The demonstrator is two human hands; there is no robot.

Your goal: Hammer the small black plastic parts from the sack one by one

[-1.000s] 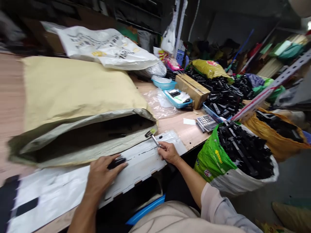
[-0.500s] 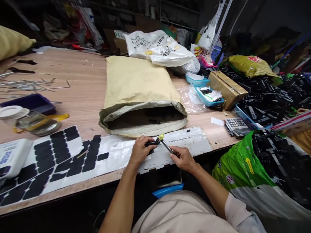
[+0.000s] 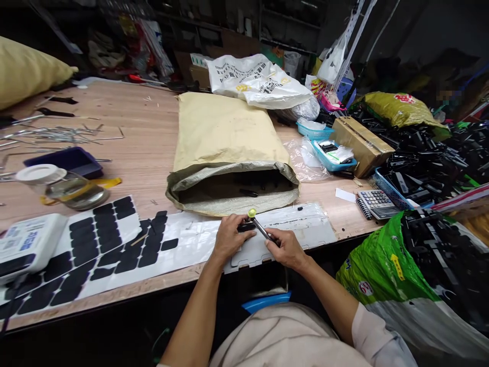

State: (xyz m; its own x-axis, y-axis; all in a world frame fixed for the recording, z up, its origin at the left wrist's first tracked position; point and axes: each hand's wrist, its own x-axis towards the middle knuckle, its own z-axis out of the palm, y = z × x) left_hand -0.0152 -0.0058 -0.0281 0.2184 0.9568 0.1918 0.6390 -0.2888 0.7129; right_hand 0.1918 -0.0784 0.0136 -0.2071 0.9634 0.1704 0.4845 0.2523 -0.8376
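Observation:
My right hand (image 3: 287, 248) is closed round the dark handle of a small hammer (image 3: 262, 229) with a round yellow head. The head is just above a black part (image 3: 246, 227), and I cannot tell if they touch. My left hand (image 3: 230, 235) holds that black part down on a flat white board (image 3: 296, 229), its fingers covering much of it. Behind both hands lies a tan woven sack (image 3: 229, 132), mouth towards me, with dark pieces inside it.
Left on the bench are a white device (image 3: 36, 244), sheets of black pads (image 3: 114, 224), a glass jar (image 3: 82, 191), a purple tray (image 3: 72, 162) and metal rods. At right are a calculator (image 3: 376, 203), blue baskets (image 3: 332, 155), a cardboard box (image 3: 361, 145) and a green sack (image 3: 374, 270) of black parts.
The view has turned a little to the left. My left fingers have shifted over the black part, hiding more of it. The hammer stays in my right hand, its head close to the part.

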